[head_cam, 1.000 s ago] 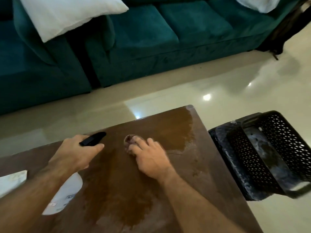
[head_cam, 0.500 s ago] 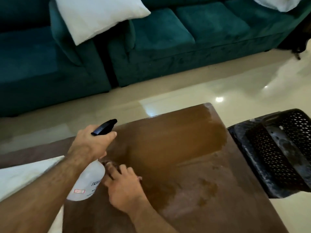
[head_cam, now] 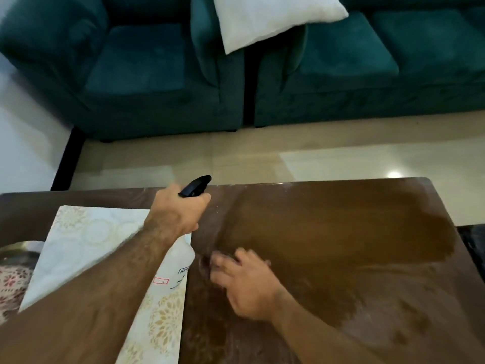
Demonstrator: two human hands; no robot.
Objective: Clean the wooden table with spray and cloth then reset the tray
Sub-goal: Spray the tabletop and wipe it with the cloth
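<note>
- Head view, left side: my left hand point(head_cam: 178, 214) is wrapped round the neck of the spray bottle point(head_cam: 175, 269), finger at the black trigger head point(head_cam: 195, 186). The nozzle points out over the wooden table point(head_cam: 341, 232), and the bottle is held clear of the surface so I can wet it again without a regrip.
- Head view, centre: my right hand point(head_cam: 244, 285) lies palm down, fingers spread and blurred, pressing the cloth point(head_cam: 207, 262) against the wood. Only a dark edge of the cloth shows past my fingertips; I cannot tell how much of it is bunched under the palm.
- Head view, surface: a broad darker sheen, which I judge to be wet spray, covers the table's far right part. The nearer right part looks patchy and probably needs another pass.
- Head view, left edge: a pale patterned mat point(head_cam: 99, 245) lies on the table under my left forearm. Beyond it, a metallic rim point(head_cam: 15, 248) shows at the frame's edge, possibly the tray, not yet reset.
- Head view, background: green sofas point(head_cam: 157, 74) with a white cushion point(head_cam: 273, 19) stand well apart across the floor.
</note>
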